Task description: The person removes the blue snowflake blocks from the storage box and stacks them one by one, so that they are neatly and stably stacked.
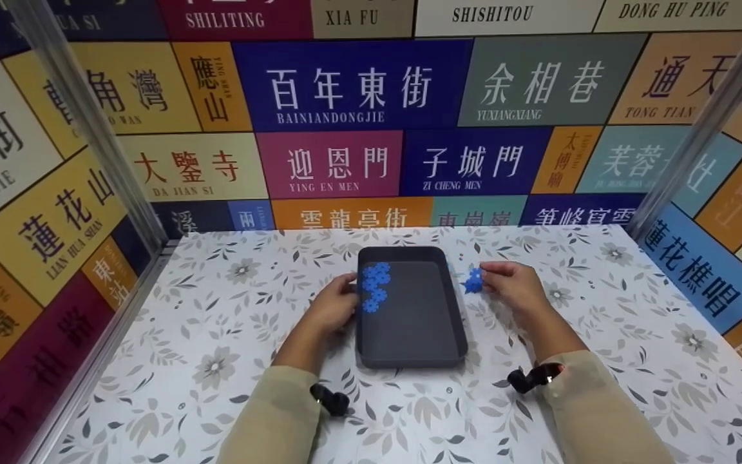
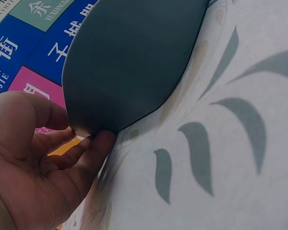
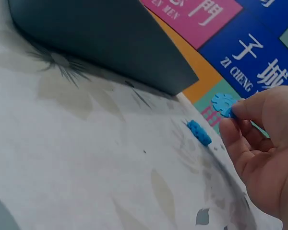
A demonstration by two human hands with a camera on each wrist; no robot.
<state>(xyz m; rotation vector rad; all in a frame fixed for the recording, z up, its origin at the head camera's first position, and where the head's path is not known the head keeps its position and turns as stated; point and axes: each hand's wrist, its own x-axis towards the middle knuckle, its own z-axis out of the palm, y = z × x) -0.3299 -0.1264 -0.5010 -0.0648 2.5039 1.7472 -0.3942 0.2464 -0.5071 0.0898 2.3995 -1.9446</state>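
A dark grey rectangular tray (image 1: 416, 341) lies on the table, with several blue notched snowflake discs (image 1: 374, 287) grouped along its left side. At its left wall is my left hand (image 1: 333, 303); the left wrist view shows the thumb and fingers of this hand (image 2: 53, 158) holding the tray's edge (image 2: 129, 62). To the right of the tray, my right hand (image 1: 516, 287) pinches a blue snowflake disc (image 3: 223, 104) between thumb and forefinger. Below the fingertips, another blue piece (image 3: 198, 133) stands on the cloth, partly overlapping the held disc in the head view.
A white cloth (image 1: 229, 322) with grey leaves and flowers covers the table. Behind it rises a wall (image 1: 351, 84) of coloured sign panels. Metal posts stand at the back left (image 1: 100, 129) and back right (image 1: 699, 122). A small black device (image 1: 331, 399) sits at the left wrist.
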